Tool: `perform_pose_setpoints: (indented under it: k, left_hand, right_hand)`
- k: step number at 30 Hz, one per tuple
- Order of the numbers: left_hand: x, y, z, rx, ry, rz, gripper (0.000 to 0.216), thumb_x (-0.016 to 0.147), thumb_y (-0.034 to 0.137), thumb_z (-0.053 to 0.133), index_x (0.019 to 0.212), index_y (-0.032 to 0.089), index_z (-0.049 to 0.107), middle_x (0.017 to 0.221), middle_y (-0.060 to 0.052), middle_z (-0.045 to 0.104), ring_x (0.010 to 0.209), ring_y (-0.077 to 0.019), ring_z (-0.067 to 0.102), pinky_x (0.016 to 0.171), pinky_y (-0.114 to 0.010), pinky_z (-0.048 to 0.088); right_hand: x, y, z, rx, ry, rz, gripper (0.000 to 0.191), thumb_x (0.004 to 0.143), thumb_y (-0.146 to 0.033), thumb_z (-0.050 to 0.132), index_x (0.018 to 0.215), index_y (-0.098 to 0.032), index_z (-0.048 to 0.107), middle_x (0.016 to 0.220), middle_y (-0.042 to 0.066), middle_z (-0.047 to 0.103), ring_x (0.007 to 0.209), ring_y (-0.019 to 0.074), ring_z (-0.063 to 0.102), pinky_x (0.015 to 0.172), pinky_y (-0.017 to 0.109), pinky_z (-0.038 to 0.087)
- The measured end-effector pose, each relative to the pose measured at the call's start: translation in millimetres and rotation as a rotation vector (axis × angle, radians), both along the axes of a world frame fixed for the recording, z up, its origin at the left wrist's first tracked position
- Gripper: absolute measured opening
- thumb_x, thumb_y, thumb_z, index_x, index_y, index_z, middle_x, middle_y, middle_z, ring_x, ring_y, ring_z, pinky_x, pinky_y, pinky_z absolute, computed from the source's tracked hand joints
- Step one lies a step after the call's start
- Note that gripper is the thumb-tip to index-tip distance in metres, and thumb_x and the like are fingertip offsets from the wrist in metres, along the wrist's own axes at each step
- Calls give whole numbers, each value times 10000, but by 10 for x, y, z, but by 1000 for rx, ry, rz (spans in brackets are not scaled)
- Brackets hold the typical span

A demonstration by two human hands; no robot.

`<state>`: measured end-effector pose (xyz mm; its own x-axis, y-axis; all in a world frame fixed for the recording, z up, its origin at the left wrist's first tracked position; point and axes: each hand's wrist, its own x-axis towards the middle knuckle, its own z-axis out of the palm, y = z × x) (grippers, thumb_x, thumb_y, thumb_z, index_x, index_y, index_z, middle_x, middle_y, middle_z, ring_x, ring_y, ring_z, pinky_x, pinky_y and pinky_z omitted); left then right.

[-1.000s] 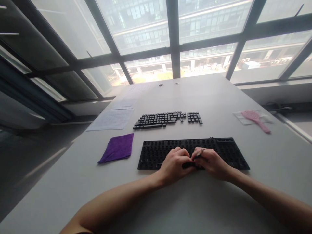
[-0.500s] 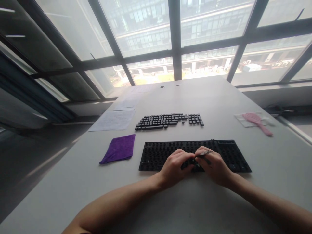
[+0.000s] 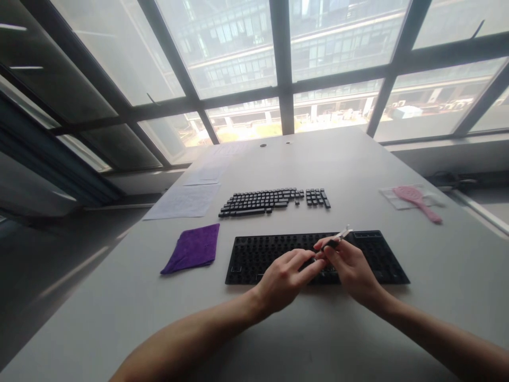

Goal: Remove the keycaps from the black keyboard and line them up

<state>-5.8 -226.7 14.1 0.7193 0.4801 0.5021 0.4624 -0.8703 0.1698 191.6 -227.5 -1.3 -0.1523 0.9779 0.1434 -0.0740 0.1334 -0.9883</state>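
A black keyboard (image 3: 258, 257), most of its keycaps off, lies flat on the table under both hands. My right hand (image 3: 350, 268) is closed around the dark grip of a small keycap puller (image 3: 342, 233), its pale metal prongs pointing up and away to the right. Beside it, my left hand (image 3: 288, 273) hovers over the keyboard's lower middle, thumb and fingers pinched together near the right fingertips. Whatever the left fingers hold is too small and hidden to make out.
Loose black keycaps (image 3: 258, 201) are laid out in keyboard order behind the keyboard. A purple cloth (image 3: 193, 248) lies to the left, with paper sheets (image 3: 183, 201) beyond it. Towards the right edge, a pink hairbrush (image 3: 415, 199) rests on a clear plastic bag (image 3: 392, 200). Windows stand behind the table.
My right hand has turned and lifted slightly, swinging the puller's prongs upward. The left hand's fingers have stretched a little towards the right hand. The view has shifted slightly.
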Motion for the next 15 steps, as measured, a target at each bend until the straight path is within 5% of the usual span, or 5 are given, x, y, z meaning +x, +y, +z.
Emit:
perform_pose_setpoints:
  k: [8, 15]
  left_hand:
    - [18, -24, -41, -135, -177, -22, 315, 988, 100, 429, 1276, 133, 552, 1300, -141, 629, 1251, -206, 584, 1037, -341, 533]
    - [34, -27, -74, -242, -235, -3, 213, 994, 138, 456, 1161, 157, 585, 1184, -104, 655, 1121, -189, 639, 959, -324, 571]
  right_hand:
    - [-25, -49, 60, 15, 32, -59, 214, 923, -398, 633, 904, -185, 644, 775, 28, 673, 684, 157, 639, 667, 275, 548]
    - [-40, -89, 48, -15, -50, -34, 240, 941, -424, 594, 940, -188, 637, 805, 40, 692, 743, 182, 658, 711, 301, 548]
